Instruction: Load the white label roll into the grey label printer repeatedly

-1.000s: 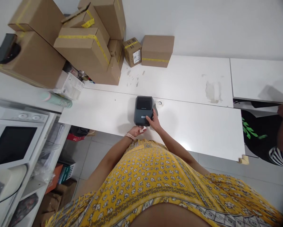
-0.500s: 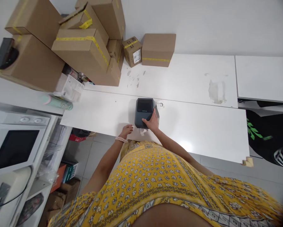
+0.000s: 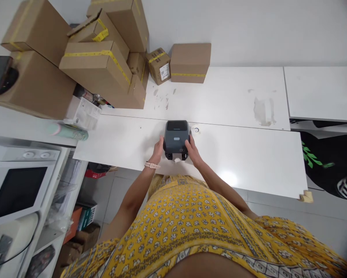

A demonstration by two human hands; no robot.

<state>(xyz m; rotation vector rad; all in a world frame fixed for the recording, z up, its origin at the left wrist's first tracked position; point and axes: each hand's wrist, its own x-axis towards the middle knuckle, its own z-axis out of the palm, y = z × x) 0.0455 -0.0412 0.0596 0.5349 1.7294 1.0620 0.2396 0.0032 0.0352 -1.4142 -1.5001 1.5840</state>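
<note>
A dark grey label printer (image 3: 176, 138) sits near the front of the white table, a short strip of white paper (image 3: 177, 158) at its near edge. My left hand (image 3: 158, 149) is pressed along its left side, fingers partly hidden behind the casing. On the opposite side my right hand (image 3: 193, 151) grips the casing, its thumb on the top right edge. A light button and a dark window show on the printer's top. A small black ring-shaped mark or item (image 3: 197, 130) lies just beyond my right hand.
Stacked cardboard boxes (image 3: 95, 63) fill the back left; a small box (image 3: 158, 66) and a wider one (image 3: 190, 63) stand by the wall. A green bottle (image 3: 69, 132) and a microwave (image 3: 19, 181) are at left. A black item with green print (image 3: 320, 158) is at right.
My left hand has come up from the table edge onto the printer's left side. My right hand has shifted to its right side, and the printer's button and near-edge details now show.
</note>
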